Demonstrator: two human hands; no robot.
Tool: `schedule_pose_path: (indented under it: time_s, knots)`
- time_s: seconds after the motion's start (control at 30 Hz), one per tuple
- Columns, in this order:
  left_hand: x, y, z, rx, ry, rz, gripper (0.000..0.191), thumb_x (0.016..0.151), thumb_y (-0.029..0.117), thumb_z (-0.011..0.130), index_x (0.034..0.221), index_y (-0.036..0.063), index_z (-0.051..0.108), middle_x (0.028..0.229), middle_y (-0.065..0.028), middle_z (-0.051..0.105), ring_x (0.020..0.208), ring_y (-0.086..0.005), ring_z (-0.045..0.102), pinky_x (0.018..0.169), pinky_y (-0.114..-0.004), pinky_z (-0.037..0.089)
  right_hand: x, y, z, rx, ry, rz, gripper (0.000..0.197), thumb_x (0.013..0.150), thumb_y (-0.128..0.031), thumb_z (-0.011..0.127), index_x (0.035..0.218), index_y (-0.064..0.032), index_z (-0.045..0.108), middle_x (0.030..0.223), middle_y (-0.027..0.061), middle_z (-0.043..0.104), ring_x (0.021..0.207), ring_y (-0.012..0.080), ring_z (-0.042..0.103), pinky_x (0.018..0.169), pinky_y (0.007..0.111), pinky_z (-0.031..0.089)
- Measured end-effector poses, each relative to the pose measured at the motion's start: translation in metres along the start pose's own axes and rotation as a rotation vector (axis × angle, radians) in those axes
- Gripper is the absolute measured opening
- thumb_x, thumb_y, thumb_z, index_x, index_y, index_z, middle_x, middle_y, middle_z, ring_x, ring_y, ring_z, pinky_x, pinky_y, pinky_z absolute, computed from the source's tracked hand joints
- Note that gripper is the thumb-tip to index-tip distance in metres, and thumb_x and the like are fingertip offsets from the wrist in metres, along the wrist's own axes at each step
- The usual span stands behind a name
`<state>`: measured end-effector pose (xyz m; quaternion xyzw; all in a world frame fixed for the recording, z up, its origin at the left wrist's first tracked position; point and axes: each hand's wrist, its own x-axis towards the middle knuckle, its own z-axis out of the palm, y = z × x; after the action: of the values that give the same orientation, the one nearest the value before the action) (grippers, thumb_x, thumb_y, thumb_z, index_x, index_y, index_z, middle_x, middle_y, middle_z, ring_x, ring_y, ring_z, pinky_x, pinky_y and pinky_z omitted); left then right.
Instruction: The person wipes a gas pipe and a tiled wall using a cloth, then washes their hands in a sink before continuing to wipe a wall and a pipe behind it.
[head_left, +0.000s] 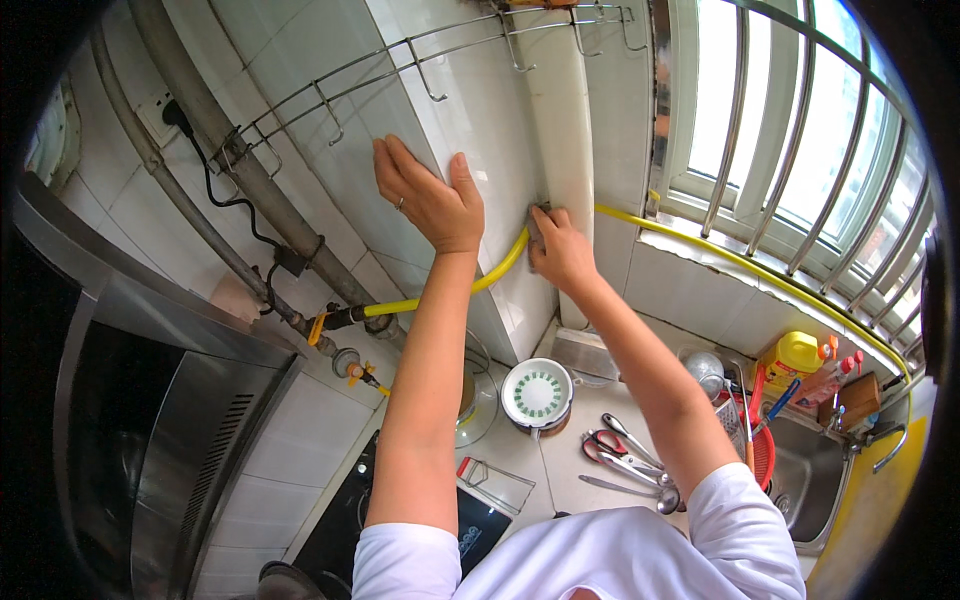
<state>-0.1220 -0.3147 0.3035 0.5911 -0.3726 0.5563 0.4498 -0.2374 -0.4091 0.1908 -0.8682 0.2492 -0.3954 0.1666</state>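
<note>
My left hand (431, 195), with a ring on one finger, lies flat against the white tiled wall column (450, 112) below a wire hook rack (405, 56). In my right hand (559, 244) is a grey pad or cloth (535, 229), pressed into the corner between the tiled column and a thick white pipe (562, 135). A yellow gas hose (502, 266) curves behind my left forearm, up to the grey pad, and comes out on the other side of the pipe.
Below are scissors (607, 442), spoons, a knife, a white bowl (537, 394), a glass lid and a black stove (480, 525). A range hood (210, 405) stands left; a sink (810, 465), red basket (763, 450), yellow bottle (787, 356) and barred window (780, 150) are right.
</note>
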Motion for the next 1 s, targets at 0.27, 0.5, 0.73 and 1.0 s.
schedule_pose_path:
  time_s: [0.27, 0.5, 0.73, 1.0]
  knots:
    - [-0.002, -0.008, -0.003, 0.026, 0.013, 0.009, 0.068, 0.094, 0.044, 0.042, 0.137, -0.0053, 0.025, 0.137, -0.0261, 0.03, 0.124, -0.04, 0.031, 0.099, -0.051, 0.026, -0.025, -0.021, 0.006, 0.19, -0.035, -0.026, 0.042, 0.073, -0.01, 0.058, 0.115, -0.0144, 0.058, 0.106, 0.0144, 0.056, 0.085, 0.0356, 0.061, 0.075, 0.044, 0.05]
    - [-0.002, -0.002, 0.0, 0.009, 0.0, 0.04, 0.066, 0.093, 0.039, 0.044, 0.137, -0.0072, 0.025, 0.137, -0.0293, 0.029, 0.124, -0.0432, 0.031, 0.099, -0.053, 0.027, -0.004, -0.005, 0.017, 0.225, 0.165, 0.095, 0.036, 0.073, -0.008, 0.058, 0.109, -0.0121, 0.061, 0.101, 0.0152, 0.061, 0.087, 0.0364, 0.06, 0.076, 0.044, 0.05]
    - [-0.002, -0.005, 0.002, 0.017, 0.031, 0.038, 0.068, 0.093, 0.044, 0.043, 0.137, -0.0054, 0.025, 0.136, -0.0269, 0.032, 0.124, -0.0396, 0.031, 0.099, -0.051, 0.025, -0.044, -0.047, 0.007, 0.361, 0.04, -0.01, 0.036, 0.072, -0.009, 0.059, 0.109, -0.0089, 0.059, 0.102, 0.0179, 0.061, 0.082, 0.0394, 0.06, 0.074, 0.045, 0.05]
    - [-0.003, -0.005, -0.001, 0.015, 0.018, 0.034, 0.067, 0.094, 0.044, 0.043, 0.136, -0.0051, 0.025, 0.136, -0.0259, 0.032, 0.124, -0.0389, 0.031, 0.098, -0.05, 0.025, -0.056, -0.048, -0.001, 0.194, 0.031, -0.239, 0.037, 0.075, -0.009, 0.063, 0.111, -0.017, 0.06, 0.101, 0.006, 0.062, 0.076, 0.0303, 0.064, 0.065, 0.04, 0.054]
